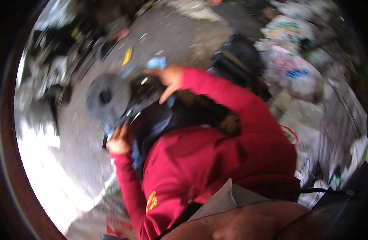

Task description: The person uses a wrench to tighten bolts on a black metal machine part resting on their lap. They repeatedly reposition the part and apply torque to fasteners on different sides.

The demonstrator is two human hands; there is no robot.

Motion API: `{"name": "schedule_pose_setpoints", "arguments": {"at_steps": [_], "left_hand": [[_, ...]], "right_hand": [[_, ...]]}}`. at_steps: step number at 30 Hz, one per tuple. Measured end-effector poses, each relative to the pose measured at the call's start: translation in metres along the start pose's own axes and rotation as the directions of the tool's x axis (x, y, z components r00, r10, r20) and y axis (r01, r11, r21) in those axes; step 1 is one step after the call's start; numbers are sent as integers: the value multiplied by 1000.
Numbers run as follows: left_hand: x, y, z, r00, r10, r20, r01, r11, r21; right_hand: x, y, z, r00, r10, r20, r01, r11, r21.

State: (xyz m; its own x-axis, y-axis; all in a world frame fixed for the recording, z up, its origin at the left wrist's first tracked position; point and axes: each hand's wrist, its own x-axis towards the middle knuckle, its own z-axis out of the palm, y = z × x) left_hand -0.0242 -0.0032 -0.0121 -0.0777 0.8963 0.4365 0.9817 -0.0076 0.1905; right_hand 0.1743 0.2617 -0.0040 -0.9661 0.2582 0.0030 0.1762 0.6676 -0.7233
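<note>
A grey round piece with a dark hole in its middle (96, 107) lies in front of my lap, blurred by motion. Joined to it or lying against it on the right is a dark, glossy part (146, 93) with bright glints; its kind is too smeared to tell. My left hand (120, 140) is closed at the near edge, where the two meet, gripping the dark glossy part. At the far right side of that part, my right hand (170, 78) has thumb and fingers spread apart. Its fingertips are near the part's upper edge; I cannot tell whether they touch.
Light blue scraps (156, 62) and a yellow strip (127, 56) lie on the grey floor (168, 36) beyond my hands. Stuffed white plastic bags (292, 72) are piled on the right. Mixed scrap (56, 76) is heaped on the left, and a white sack (100, 218) lies near me.
</note>
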Motion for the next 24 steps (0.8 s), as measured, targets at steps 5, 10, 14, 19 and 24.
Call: {"name": "schedule_pose_setpoints", "arguments": {"at_steps": [5,10,14,19,24], "left_hand": [[8,21,-10,986,-57,157,85,981,-177],[26,-4,-10,982,-114,148,115,993,1],[12,10,-14,964,33,265,33,970,-242],[28,-6,-23,954,-205,218,225,972,-74],[10,-1,-18,989,-36,147,54,992,-116]], "right_hand": [[34,-29,-15,941,227,251,-108,905,-411],[41,-28,-16,900,299,317,-118,868,-482],[45,-25,-4,923,239,303,-76,882,-465],[41,-20,-17,936,193,295,-72,923,-379],[50,-29,-17,917,216,335,-77,920,-384]]}}
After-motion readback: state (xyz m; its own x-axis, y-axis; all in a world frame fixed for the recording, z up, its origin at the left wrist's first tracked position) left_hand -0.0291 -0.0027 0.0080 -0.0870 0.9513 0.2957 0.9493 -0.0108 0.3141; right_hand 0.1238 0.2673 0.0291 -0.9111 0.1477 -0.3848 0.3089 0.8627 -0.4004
